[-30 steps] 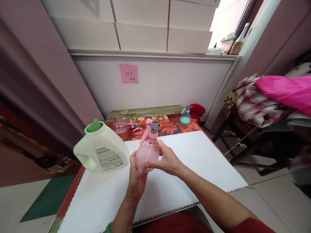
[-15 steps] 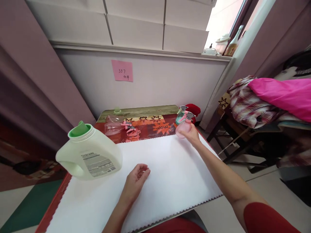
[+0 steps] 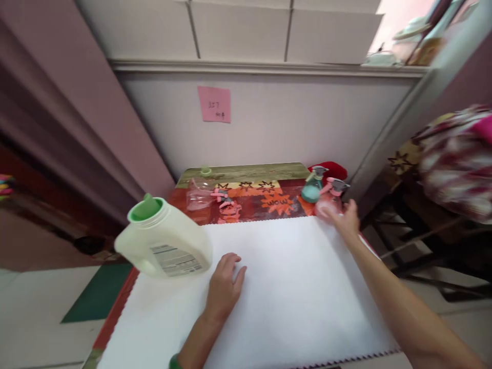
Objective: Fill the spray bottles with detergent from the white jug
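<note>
At the table's far right corner, my right hand [image 3: 346,221] is beside a pink spray bottle [image 3: 328,201]. Its fingers are spread apart, with the thumb near the bottle's lower front; contact is hard to tell. A teal spray bottle [image 3: 310,191] stands upright just left of the pink one. My left hand [image 3: 226,282] rests over the white sheet [image 3: 284,287], loosely curled with thumb and fingers apart, holding nothing. Left of it, a large pale detergent jug [image 3: 169,243] stands uncapped, its green spout showing.
A clear pinkish spray bottle [image 3: 199,196] lies on its side at the back left, its pink trigger [image 3: 221,195] pointing right. Behind it sits a small pale green cap [image 3: 206,171]. Something red [image 3: 336,170] is behind the upright bottles. Clothes [image 3: 457,159] are piled at right.
My right hand's fingers have opened from around the pink spray bottle, which now stands at the corner. My left hand's fingers have spread a little. The view has turned left.
</note>
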`<state>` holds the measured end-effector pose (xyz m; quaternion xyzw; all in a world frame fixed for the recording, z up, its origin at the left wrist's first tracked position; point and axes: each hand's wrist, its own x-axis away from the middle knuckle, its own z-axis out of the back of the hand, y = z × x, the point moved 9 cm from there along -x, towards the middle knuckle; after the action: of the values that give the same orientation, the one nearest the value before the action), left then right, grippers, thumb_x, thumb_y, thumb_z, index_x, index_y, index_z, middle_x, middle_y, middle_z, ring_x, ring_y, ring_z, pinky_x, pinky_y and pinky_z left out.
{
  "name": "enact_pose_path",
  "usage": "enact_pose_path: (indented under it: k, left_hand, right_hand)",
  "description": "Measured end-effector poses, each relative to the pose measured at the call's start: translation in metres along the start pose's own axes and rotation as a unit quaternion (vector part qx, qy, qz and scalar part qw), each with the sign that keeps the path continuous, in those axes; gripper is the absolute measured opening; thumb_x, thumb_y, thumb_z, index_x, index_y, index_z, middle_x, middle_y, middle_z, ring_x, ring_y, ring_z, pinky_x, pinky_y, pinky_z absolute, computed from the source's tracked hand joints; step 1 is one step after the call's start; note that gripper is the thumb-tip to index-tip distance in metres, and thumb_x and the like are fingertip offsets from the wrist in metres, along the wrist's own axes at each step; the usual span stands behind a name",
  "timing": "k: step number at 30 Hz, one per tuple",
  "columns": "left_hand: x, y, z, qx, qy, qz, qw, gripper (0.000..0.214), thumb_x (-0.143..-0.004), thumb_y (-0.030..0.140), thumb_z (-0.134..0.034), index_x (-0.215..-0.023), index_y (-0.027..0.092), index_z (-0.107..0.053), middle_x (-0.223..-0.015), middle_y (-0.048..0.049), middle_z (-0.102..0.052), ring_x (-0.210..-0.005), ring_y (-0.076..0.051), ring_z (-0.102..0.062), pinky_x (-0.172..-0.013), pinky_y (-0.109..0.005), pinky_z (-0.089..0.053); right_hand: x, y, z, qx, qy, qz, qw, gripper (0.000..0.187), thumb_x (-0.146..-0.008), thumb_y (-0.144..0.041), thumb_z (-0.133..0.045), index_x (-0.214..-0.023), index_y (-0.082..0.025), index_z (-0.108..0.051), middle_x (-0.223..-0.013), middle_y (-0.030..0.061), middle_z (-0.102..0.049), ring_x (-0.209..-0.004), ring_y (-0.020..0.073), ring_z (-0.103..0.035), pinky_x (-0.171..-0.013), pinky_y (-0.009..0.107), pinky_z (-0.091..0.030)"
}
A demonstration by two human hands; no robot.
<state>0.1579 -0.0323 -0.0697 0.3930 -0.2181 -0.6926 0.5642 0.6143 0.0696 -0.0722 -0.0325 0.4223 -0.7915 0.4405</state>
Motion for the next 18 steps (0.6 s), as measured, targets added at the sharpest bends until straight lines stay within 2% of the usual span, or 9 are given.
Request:
enact_pose_path:
  k: [1, 2, 3, 4, 7, 9, 11, 15, 18]
  left_hand:
    - [0.001, -0.001, 0.000, -0.024, 0.015, -0.024, 0.999, 0.015, -0.090, 0.029, -0.058, -0.101, 0.022, -0.064, -0.112, -0.0108, -0.066, -0.100, -0.026, -0.065, -0.084, -0.039, -0.054]
    - [0.002, -0.003, -0.001, -0.049, 0.024, -0.042, 0.998, 0.014, -0.090, 0.025, -0.057, -0.102, 0.021, -0.063, -0.113, -0.0109, -0.065, -0.105, -0.026, -0.064, -0.089, -0.041, -0.053]
    - [0.003, -0.005, -0.003, -0.072, 0.027, -0.056, 0.995, 0.014, -0.089, 0.022, -0.057, -0.102, 0.021, -0.062, -0.113, -0.0108, -0.064, -0.107, -0.026, -0.063, -0.092, -0.042, -0.052]
    - [0.004, -0.006, -0.006, -0.093, 0.027, -0.064, 0.993, 0.014, -0.089, 0.020, -0.057, -0.102, 0.021, -0.061, -0.112, -0.0104, -0.064, -0.107, -0.026, -0.063, -0.093, -0.043, -0.052]
    - [0.006, -0.007, -0.010, -0.136, 0.018, -0.074, 0.988, 0.015, -0.088, 0.016, -0.058, -0.103, 0.020, -0.057, -0.111, -0.0101, -0.063, -0.104, -0.025, -0.061, -0.090, -0.042, -0.053]
    - [0.007, -0.004, -0.011, -0.152, 0.017, -0.079, 0.985, 0.017, -0.088, 0.015, -0.058, -0.104, 0.020, -0.055, -0.111, -0.0104, -0.063, -0.102, -0.026, -0.061, -0.089, -0.042, -0.053]
    - [0.008, -0.001, -0.012, -0.165, 0.015, -0.087, 0.982, 0.017, -0.089, 0.014, -0.057, -0.105, 0.020, -0.054, -0.112, -0.0109, -0.062, -0.101, -0.026, -0.060, -0.088, -0.042, -0.053]
    - [0.010, 0.000, -0.015, -0.196, 0.010, -0.095, 0.976, 0.019, -0.088, 0.013, -0.056, -0.107, 0.019, -0.054, -0.114, -0.0131, -0.062, -0.101, -0.027, -0.060, -0.088, -0.044, -0.053]
    - [0.010, -0.001, -0.017, -0.208, 0.009, -0.090, 0.974, 0.021, -0.087, 0.013, -0.057, -0.107, 0.018, -0.053, -0.114, -0.0135, -0.062, -0.101, -0.028, -0.059, -0.088, -0.044, -0.053]
  right_hand:
    - [0.009, -0.004, 0.008, -0.023, 0.032, 0.004, 0.999, 0.087, -0.078, -0.056, -0.068, -0.143, -0.010, -0.034, -0.135, 0.0252, -0.058, -0.121, 0.0322, -0.061, -0.098, 0.045, -0.049]
    - [0.019, -0.013, 0.022, -0.082, 0.094, 0.035, 0.992, 0.076, -0.082, -0.054, -0.066, -0.140, -0.011, -0.039, -0.130, 0.0221, -0.062, -0.116, 0.0304, -0.064, -0.098, 0.045, -0.050]
    - [0.031, -0.025, 0.031, -0.134, 0.127, 0.074, 0.980, 0.065, -0.086, -0.051, -0.064, -0.135, -0.013, -0.044, -0.122, 0.0177, -0.066, -0.111, 0.0282, -0.066, -0.097, 0.044, -0.051]
    - [0.041, -0.040, 0.034, -0.167, 0.127, 0.110, 0.971, 0.056, -0.088, -0.049, -0.063, -0.131, -0.016, -0.049, -0.115, 0.0139, -0.069, -0.105, 0.0266, -0.068, -0.095, 0.043, -0.052]
    - [0.068, -0.096, 0.018, -0.199, 0.044, 0.200, 0.958, 0.035, -0.087, -0.043, -0.068, -0.114, -0.020, -0.064, -0.105, 0.0082, -0.071, -0.094, 0.0230, -0.070, -0.090, 0.040, -0.055]
    - [0.084, -0.137, -0.007, -0.206, -0.037, 0.252, 0.945, 0.026, -0.088, -0.042, -0.067, -0.104, -0.021, -0.069, -0.100, 0.0069, -0.073, -0.088, 0.0215, -0.069, -0.084, 0.036, -0.056]
    - [0.097, -0.177, -0.042, -0.213, -0.121, 0.291, 0.925, 0.021, -0.091, -0.042, -0.063, -0.095, -0.022, -0.071, -0.097, 0.0066, -0.074, -0.087, 0.0214, -0.069, -0.079, 0.033, -0.055]
    - [0.115, -0.236, -0.133, -0.135, -0.282, 0.300, 0.901, 0.026, -0.097, -0.041, -0.053, -0.095, -0.021, -0.069, -0.095, 0.0050, -0.075, -0.083, 0.0176, -0.069, -0.077, 0.028, -0.053]
    - [0.119, -0.276, -0.189, -0.090, -0.319, 0.314, 0.890, 0.021, -0.092, -0.040, -0.059, -0.095, -0.022, -0.071, -0.091, 0.0035, -0.076, -0.082, 0.0183, -0.069, -0.077, 0.028, -0.051]
